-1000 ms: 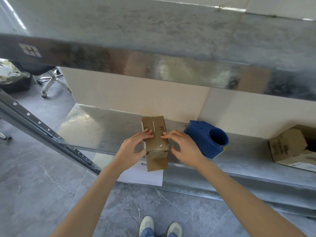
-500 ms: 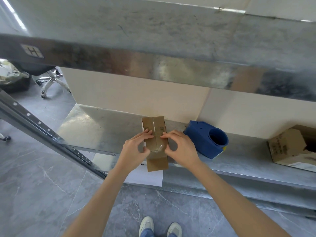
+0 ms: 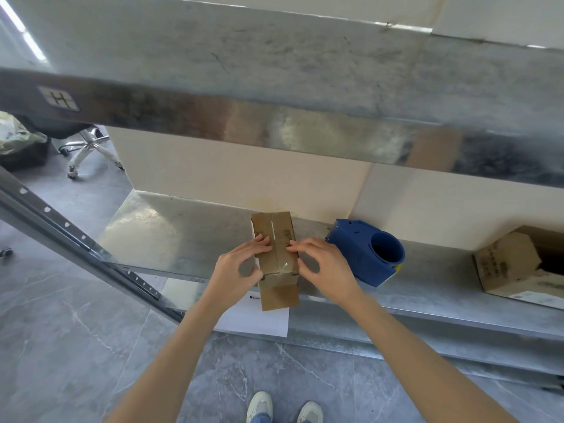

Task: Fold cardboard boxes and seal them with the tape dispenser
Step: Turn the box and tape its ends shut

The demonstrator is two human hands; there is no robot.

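A small brown cardboard box stands at the front edge of the metal shelf, with clear tape along its top seam. One brown flap hangs down over the shelf edge. My left hand holds the box's left side, fingertips on top and thumb on the near face. My right hand holds the right side, fingertips on the taped top and thumb at the near right corner. The blue tape dispenser lies on the shelf just right of my right hand, untouched.
Another cardboard box sits open at the shelf's far right. An upper metal shelf overhangs the work area. A slanted perforated post crosses on the left. A white paper sheet lies below the box. A chair base stands on the floor.
Both hands have drawn slightly toward the box's near end, with their thumbs now against its near corners. The box and the dispenser have not moved.
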